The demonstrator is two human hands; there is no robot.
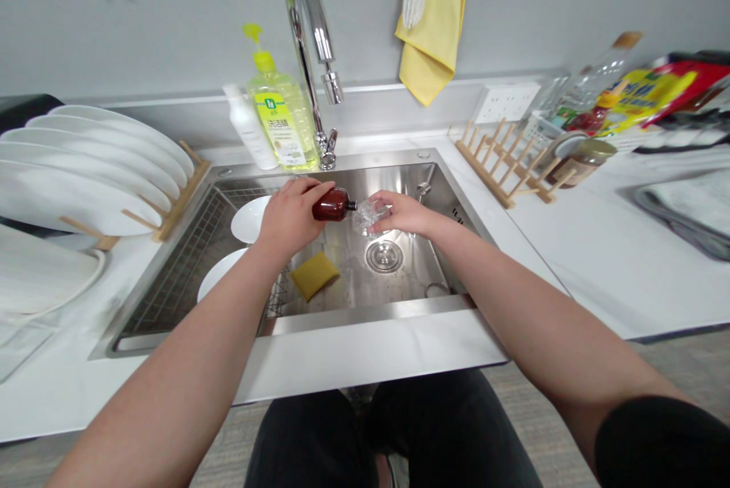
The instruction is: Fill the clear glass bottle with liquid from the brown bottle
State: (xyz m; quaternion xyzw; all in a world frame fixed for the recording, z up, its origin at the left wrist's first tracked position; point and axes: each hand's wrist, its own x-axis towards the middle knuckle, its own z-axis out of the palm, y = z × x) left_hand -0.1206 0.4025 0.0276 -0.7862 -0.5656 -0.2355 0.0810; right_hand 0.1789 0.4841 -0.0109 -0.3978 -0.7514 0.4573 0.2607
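Amber bottle [334, 204] lies nearly level, its neck toward a clear cup [372, 216].

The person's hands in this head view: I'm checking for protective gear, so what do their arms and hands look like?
The left hand and right hand are bare, with no gloves, watch or rings showing. Both forearms are bare; a black sleeve covers the right upper arm.

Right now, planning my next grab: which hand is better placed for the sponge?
Left hand, probably: though gripping a brown bottle, it sits nearer the yellow sponge than the right hand.
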